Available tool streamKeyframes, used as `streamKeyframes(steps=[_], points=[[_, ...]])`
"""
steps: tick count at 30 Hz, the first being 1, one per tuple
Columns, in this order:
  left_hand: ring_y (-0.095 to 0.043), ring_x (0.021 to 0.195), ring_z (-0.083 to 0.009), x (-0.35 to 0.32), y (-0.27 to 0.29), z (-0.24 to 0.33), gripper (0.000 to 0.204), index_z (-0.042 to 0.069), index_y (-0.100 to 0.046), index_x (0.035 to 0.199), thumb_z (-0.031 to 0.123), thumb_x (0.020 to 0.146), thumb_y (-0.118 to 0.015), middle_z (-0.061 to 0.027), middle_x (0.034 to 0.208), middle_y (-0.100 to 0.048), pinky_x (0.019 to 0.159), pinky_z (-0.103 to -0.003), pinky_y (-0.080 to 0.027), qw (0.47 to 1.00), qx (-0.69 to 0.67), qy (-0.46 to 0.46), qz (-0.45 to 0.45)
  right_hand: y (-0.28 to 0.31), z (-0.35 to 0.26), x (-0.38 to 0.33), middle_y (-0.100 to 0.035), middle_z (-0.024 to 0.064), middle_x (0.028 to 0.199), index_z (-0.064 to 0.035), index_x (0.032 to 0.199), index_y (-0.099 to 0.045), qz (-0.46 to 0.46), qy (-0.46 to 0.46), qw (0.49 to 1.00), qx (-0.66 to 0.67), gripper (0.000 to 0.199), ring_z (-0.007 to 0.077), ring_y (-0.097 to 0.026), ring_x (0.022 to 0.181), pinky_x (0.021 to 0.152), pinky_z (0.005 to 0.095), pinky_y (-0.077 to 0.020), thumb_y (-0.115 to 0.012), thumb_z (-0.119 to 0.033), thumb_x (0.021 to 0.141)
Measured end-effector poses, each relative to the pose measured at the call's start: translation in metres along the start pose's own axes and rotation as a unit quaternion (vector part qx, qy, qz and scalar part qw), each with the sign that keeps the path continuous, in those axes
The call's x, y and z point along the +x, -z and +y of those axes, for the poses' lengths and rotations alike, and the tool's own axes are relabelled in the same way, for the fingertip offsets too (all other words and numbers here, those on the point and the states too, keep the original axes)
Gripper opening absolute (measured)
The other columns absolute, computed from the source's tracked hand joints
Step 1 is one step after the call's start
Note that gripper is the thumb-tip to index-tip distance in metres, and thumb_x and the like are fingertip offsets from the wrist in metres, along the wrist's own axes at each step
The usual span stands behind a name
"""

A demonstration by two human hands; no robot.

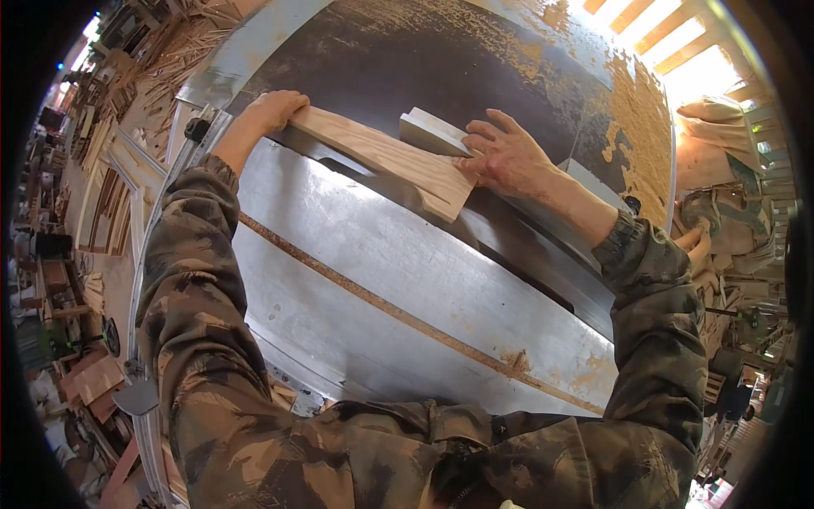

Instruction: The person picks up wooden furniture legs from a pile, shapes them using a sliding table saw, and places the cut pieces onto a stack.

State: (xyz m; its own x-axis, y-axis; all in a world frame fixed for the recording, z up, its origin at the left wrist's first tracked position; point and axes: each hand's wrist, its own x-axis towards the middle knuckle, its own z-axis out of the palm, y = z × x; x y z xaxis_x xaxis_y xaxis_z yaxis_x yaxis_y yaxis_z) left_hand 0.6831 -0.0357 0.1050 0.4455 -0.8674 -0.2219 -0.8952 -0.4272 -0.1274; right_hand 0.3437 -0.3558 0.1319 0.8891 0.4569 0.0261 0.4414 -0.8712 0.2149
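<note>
A pale wooden board point(381, 154) with visible grain lies slantwise over the slot of a metal machine table point(356, 237). Grooves are cut into its wider right end. My left hand point(278, 110) is closed around the board's far left end, its fingertips partly hidden. At the right end, my right hand point(509, 157) rests with fingers spread, the thumb side touching the board and the fingers reaching past a grey metal fence point(431, 129). A dark, rounded metal part point(394, 188) shows just below the board; whether it is a blade I cannot tell.
Sawdust point(640, 127) lies thick on the dark far surface point(381, 59). A groove point(373, 305) filled with sawdust crosses the near table. Wood offcuts point(106, 208) are piled at the left. Another person's hand point(697, 242) shows at the right, near stacked sacks point(721, 127).
</note>
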Motion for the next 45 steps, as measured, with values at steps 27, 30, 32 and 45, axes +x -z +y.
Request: streamKeyframes(steps=[27,30,32,45], points=[[-0.061,0.108,-0.0395,0.001,-0.012,-0.024,0.041,0.005,-0.064,0.109,-0.014,0.075,-0.053,-0.0167,0.108,-0.066,0.091,-0.044,-0.049,0.998,-0.058,0.003,0.033,0.001,0.016,0.023,-0.062,0.0086,0.096,-0.0126,0.104,-0.072,-0.003,0.025,0.990,0.140,0.019,0.0283,-0.062,0.105,0.109,0.0414,-0.0437,-0.066,-0.025,0.090],[-0.060,0.108,-0.0394,-0.003,-0.014,-0.039,0.041,0.006,-0.063,0.109,-0.014,0.074,-0.054,-0.0167,0.109,-0.066,0.092,-0.045,-0.048,0.997,-0.056,-0.006,0.055,0.009,0.013,0.030,-0.062,0.0094,0.094,-0.0112,0.103,-0.072,-0.042,0.026,0.988,0.148,0.019,0.0297,-0.062,0.106,0.109,0.0421,-0.0441,-0.068,-0.023,0.089],[-0.061,0.109,-0.0382,0.004,-0.014,-0.038,0.039,0.008,-0.063,0.108,-0.012,0.076,-0.055,-0.0143,0.110,-0.066,0.092,-0.045,-0.049,0.998,-0.046,-0.008,0.047,0.004,0.014,0.027,-0.067,0.0100,0.095,-0.0107,0.093,-0.071,0.035,0.040,0.986,0.156,0.015,0.0299,-0.063,0.102,0.095,0.0436,-0.0489,-0.065,-0.024,0.089],[-0.060,0.108,-0.0393,0.010,-0.016,-0.043,0.041,0.007,-0.062,0.110,-0.012,0.074,-0.055,-0.0163,0.110,-0.065,0.092,-0.045,-0.048,0.997,-0.048,-0.037,0.047,0.015,0.006,-0.260,-0.065,0.0145,0.119,-0.0026,0.129,-0.062,0.070,-0.423,0.867,0.254,0.040,0.0280,-0.061,0.110,0.097,0.0371,-0.0458,-0.063,-0.026,0.097]])
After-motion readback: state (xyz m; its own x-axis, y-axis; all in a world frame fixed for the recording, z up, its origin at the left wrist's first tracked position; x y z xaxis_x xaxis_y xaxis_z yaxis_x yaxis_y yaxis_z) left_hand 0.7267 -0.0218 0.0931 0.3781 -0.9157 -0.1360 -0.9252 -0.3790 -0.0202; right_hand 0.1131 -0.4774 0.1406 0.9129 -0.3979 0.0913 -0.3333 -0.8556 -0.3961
